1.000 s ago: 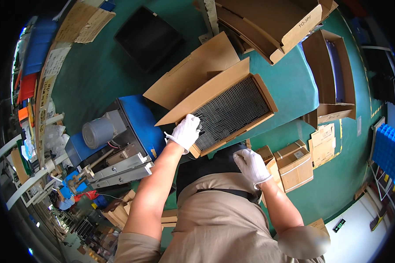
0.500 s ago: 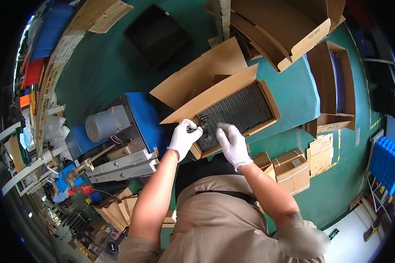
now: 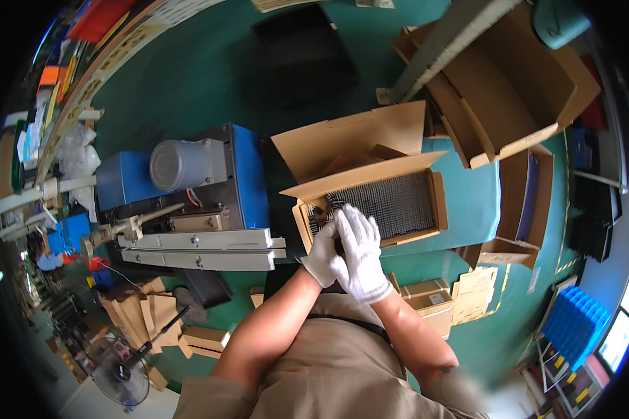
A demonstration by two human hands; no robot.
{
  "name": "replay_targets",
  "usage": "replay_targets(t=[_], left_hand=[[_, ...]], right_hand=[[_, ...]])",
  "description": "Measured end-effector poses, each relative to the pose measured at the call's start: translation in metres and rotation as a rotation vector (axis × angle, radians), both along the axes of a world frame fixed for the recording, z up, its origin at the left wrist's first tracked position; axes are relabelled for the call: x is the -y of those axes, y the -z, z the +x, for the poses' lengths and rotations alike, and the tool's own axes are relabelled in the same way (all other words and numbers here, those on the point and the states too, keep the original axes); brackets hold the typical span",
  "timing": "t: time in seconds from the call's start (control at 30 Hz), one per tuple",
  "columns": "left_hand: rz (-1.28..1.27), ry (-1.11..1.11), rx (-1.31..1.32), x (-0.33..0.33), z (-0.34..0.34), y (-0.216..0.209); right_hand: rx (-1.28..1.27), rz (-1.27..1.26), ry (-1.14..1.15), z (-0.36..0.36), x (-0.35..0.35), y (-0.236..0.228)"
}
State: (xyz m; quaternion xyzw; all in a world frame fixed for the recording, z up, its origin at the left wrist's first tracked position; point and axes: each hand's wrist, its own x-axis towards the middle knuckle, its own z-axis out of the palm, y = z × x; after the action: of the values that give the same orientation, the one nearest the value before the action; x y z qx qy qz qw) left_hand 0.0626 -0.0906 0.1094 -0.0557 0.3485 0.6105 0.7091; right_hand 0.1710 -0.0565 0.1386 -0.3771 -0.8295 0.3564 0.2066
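White gloves cover both my hands, which come together at the near edge of an open cardboard box. Close-set rows of small dark parts fill much of the box; at its left end some lie in disorder. My left hand is curled beside and partly behind the right. A dark spot shows between the hands, but what it is cannot be made out. Over the left hand lies my right hand, its fingers stretched out and pointing toward the box. Its palm is hidden.
Left of the box stands a blue machine with a grey cylinder and metal rails. A black tray lies at the back. Bigger cardboard boxes and a metal post stand at the back right.
My hands have moved from apart over the box to together at its near edge. The right hand's fingers have straightened. The view has shifted and turned.
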Motion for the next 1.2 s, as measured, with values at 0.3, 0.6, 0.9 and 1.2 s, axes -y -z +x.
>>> replay_targets(t=[0.3,0.6,0.9,1.2], left_hand=[[-0.226,0.086,0.308,0.062,-0.036,0.019],[-0.449,0.029,0.203,0.104,-0.047,0.031],[-0.395,0.04,0.227,0.111,-0.043,0.057],[-0.436,-0.01,0.129,0.112,-0.051,0.057]], right_hand=[[-0.003,-0.106,0.05,-0.005,-0.037,0.032],[0.59,0.287,-0.63,-0.083,-0.049,0.081],[0.701,0.281,-0.508,-0.094,-0.03,0.093],[0.587,0.3,-0.463,-0.093,-0.025,0.106]])
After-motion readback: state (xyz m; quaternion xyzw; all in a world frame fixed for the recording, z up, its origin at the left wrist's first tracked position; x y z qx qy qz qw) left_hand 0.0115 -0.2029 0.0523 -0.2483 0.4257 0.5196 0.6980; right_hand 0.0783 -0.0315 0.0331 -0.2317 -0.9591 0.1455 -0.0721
